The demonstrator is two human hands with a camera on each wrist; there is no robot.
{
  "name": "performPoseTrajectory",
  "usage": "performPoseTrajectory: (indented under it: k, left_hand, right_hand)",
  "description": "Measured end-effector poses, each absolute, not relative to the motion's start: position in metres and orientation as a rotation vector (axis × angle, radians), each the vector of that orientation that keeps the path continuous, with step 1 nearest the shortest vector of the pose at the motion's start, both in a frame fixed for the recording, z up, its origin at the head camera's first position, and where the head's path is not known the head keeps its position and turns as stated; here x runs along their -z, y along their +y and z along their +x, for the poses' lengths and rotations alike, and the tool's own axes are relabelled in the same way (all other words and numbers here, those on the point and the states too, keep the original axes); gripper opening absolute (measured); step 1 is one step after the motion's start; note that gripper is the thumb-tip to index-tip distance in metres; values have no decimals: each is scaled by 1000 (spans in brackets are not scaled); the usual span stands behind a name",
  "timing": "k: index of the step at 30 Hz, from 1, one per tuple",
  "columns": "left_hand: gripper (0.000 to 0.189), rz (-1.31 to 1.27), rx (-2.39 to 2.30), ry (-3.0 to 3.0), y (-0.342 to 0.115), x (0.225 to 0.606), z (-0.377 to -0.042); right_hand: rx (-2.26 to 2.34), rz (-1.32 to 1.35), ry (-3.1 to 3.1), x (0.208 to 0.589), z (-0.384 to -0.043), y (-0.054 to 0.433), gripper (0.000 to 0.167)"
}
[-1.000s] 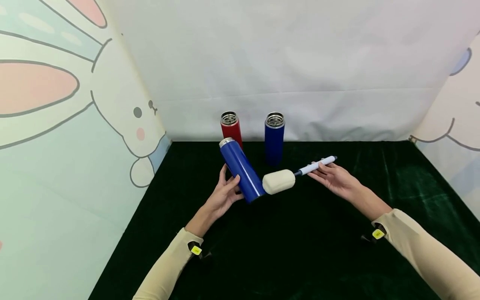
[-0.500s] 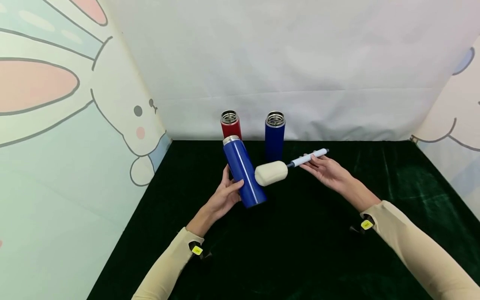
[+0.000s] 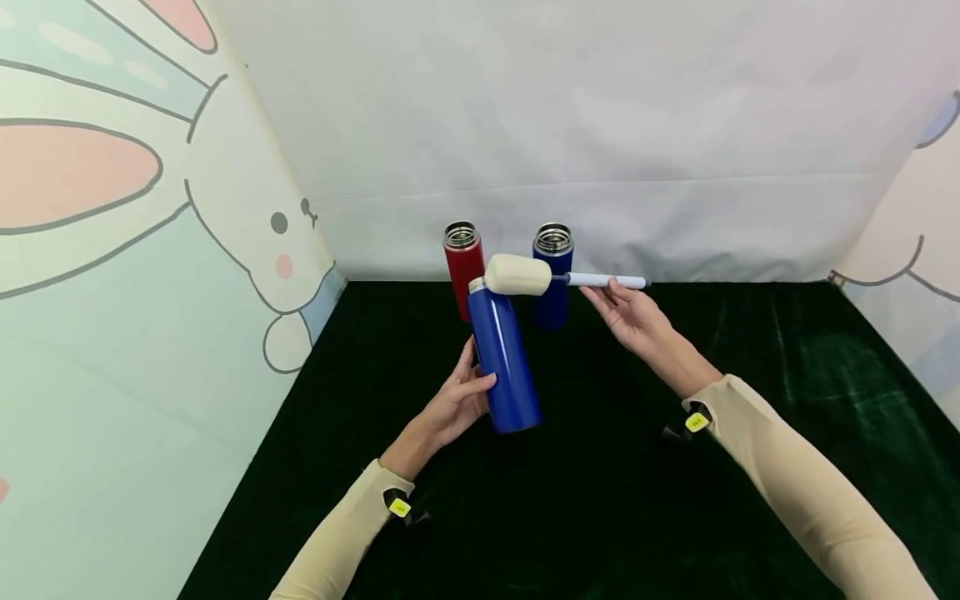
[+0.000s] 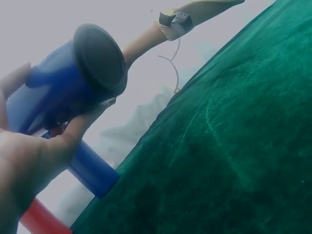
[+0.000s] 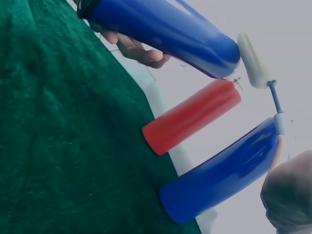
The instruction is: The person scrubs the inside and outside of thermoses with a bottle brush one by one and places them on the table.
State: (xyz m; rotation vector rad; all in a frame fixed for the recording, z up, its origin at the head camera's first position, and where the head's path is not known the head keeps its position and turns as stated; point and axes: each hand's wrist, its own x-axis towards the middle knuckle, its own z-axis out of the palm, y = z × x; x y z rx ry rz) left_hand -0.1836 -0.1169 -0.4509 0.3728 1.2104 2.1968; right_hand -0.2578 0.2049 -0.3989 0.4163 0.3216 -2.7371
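My left hand (image 3: pixel 457 407) grips a shiny blue bottle (image 3: pixel 506 358) around its lower half and holds it up, tilted slightly to the left. In the left wrist view its dark base (image 4: pixel 100 58) faces the camera. My right hand (image 3: pixel 636 321) pinches the pale blue handle (image 3: pixel 606 281) of a sponge bottle brush, held almost level. The cream sponge head (image 3: pixel 519 275) lies right at the blue bottle's mouth and covers most of it in the head view. From the right wrist, the sponge (image 5: pixel 254 63) shows beside the bottle's mouth end.
Behind the hands, an uncapped red bottle (image 3: pixel 463 265) and a second uncapped blue bottle (image 3: pixel 552 312) stand upright on the dark green cloth (image 3: pixel 600 500). A white wall sheet (image 3: pixel 600 108) rises behind the table, with rabbit-print panels at both sides.
My right hand has moved left and up, bringing the sponge head from beside the bottle's lower body to its mouth. The left hand has turned the bottle more upright and shifted it slightly right.
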Motion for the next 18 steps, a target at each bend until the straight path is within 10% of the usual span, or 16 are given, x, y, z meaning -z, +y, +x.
performPoseTrajectory:
  k: [18]
  left_hand:
    - [71, 385, -2351, 1101, -122, 456, -191]
  right_hand:
    - [2432, 345, 589, 434, -229, 232, 23]
